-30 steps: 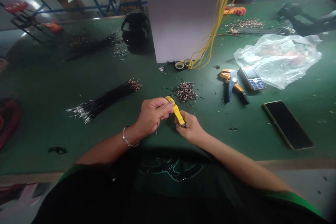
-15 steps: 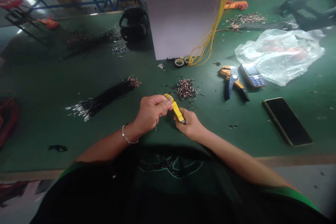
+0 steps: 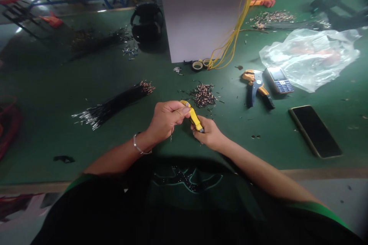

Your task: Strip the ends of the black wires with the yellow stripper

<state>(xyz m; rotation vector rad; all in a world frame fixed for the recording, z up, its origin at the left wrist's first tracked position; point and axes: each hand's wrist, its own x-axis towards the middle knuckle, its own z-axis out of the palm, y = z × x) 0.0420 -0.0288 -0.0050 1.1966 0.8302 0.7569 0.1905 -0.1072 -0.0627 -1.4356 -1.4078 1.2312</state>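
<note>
Yellow tool (image 3: 196,119) held up nr scrap pile (image 3: 204,95): R hand (image 3: 211,134) curled round its lower end, L hand (image 3: 167,119) pinched closed at its head on wire (image 3: 171,134); prob. best keeping wire straight.

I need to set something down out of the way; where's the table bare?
Bare: between the black wire bundle and the left forearm; mostly bare: between that bundle and the dark wires beyond. Crowded: around the clippings just past the yellow tool, and where the orange-and-blue tool, keypad phone and plastic bag cluster.
</note>
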